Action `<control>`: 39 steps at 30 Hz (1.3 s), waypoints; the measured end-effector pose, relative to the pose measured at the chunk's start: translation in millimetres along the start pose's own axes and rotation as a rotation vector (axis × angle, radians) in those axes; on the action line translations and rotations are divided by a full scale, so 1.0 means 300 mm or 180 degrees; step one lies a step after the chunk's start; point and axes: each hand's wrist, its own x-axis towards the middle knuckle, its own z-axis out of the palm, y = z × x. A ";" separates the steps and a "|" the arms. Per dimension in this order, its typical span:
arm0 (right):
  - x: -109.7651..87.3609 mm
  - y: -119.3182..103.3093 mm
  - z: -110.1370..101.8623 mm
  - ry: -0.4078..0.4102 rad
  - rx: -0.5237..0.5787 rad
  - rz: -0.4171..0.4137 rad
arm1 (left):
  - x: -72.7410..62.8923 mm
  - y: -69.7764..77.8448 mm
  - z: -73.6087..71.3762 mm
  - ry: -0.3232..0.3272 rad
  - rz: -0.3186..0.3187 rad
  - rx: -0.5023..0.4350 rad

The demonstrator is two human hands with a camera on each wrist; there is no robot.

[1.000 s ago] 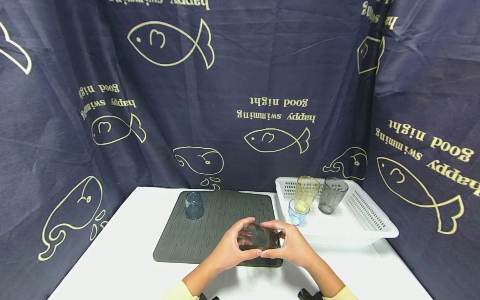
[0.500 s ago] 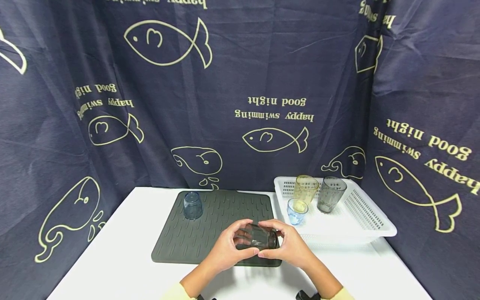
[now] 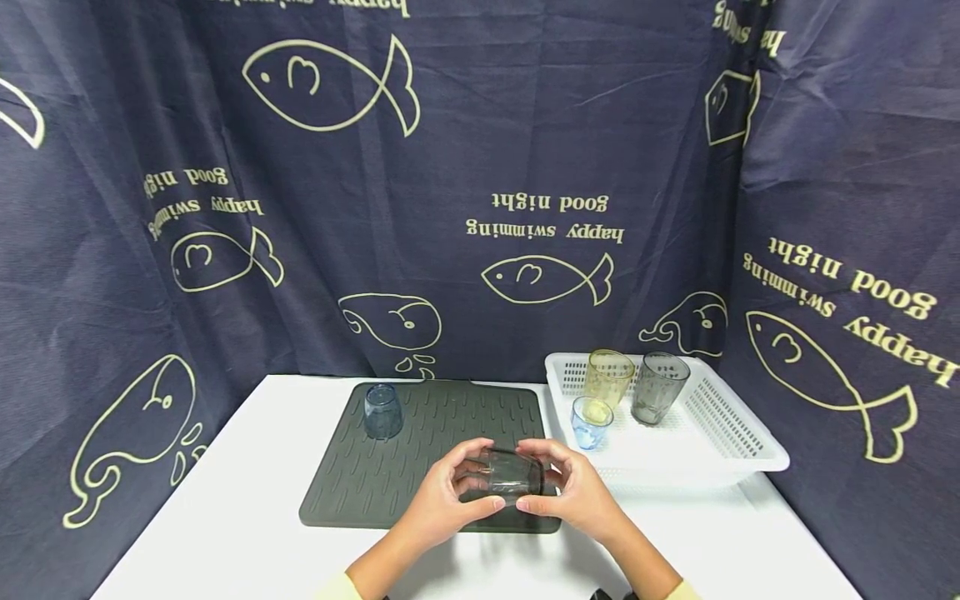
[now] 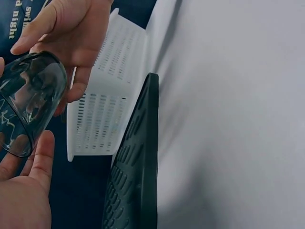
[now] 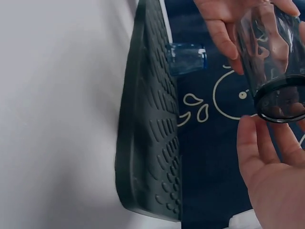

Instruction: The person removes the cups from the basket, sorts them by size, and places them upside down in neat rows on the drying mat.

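A smoky grey drinking glass (image 3: pixel 513 473) lies sideways between my two hands, over the front right part of a dark ribbed drying mat (image 3: pixel 420 475). My left hand (image 3: pixel 441 504) holds its left end with curled fingers. At the opposite end my right hand (image 3: pixel 583 498) has thumb and fingers around the thick base. In the right wrist view, the dark base of the glass (image 5: pixel 281 98) faces my right fingertips. The left wrist view has the see-through glass (image 4: pixel 33 102) spanning both hands, well above the mat.
A blue glass (image 3: pixel 383 412) stands on the mat's back left, narrow end up. To the right, a white perforated basket (image 3: pixel 720 454) holds a yellow glass (image 3: pixel 609 379), a tall grey glass (image 3: pixel 660 389) and a small light-blue glass (image 3: pixel 591 425). A dark fish-print curtain (image 3: pixel 450 167) encloses the white table (image 3: pixel 225 517).
My left hand has shifted left, and the thumbs, which met at first, now stand apart. The glass has turned slightly and lies more level between the hands.
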 end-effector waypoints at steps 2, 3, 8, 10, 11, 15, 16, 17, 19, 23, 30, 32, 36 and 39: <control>-0.002 0.006 0.004 -0.0020 0.0195 0.0033 | -0.005 -0.002 -0.005 0.0003 0.0014 -0.0010; -0.003 0.009 0.006 -0.0028 0.0287 0.0039 | -0.008 -0.003 -0.008 0.0004 0.0026 -0.0020; -0.011 0.023 0.016 -0.0066 0.0659 0.0088 | -0.020 -0.014 -0.018 -0.0037 0.0172 -0.0143; -0.014 0.026 0.020 -0.0095 0.0775 0.0128 | -0.024 -0.018 -0.021 -0.0053 0.0224 -0.0187; -0.016 0.027 0.022 -0.0111 0.0830 0.0153 | -0.026 -0.019 -0.022 -0.0057 0.0243 -0.0189; -0.020 0.027 0.030 -0.0128 0.0931 0.0246 | -0.032 -0.022 -0.025 -0.0061 0.0253 -0.0200; -0.021 0.027 0.031 -0.0121 0.0937 0.0264 | -0.033 -0.022 -0.025 -0.0061 0.0232 -0.0211; -0.021 0.026 0.033 -0.0113 0.0941 0.0279 | -0.034 -0.023 -0.025 -0.0061 0.0215 -0.0226; -0.022 0.026 0.037 -0.0104 0.0950 0.0304 | -0.036 -0.023 -0.025 -0.0060 0.0187 -0.0267; -0.021 0.027 0.043 -0.0082 0.0999 0.0326 | -0.038 -0.030 -0.026 -0.0089 0.0271 -0.0306; -0.023 0.024 0.053 -0.0093 0.1186 0.0297 | -0.038 -0.027 -0.032 -0.0125 0.0249 -0.0322; -0.021 0.025 0.055 -0.0090 0.1210 0.0290 | -0.037 -0.024 -0.035 -0.0139 0.0237 -0.0310; -0.015 0.030 0.062 -0.0066 0.1215 0.0287 | -0.040 -0.022 -0.046 -0.0175 0.0212 -0.0251; -0.008 0.034 0.070 -0.0038 0.1211 0.0275 | -0.046 -0.024 -0.057 -0.0208 0.0180 -0.0158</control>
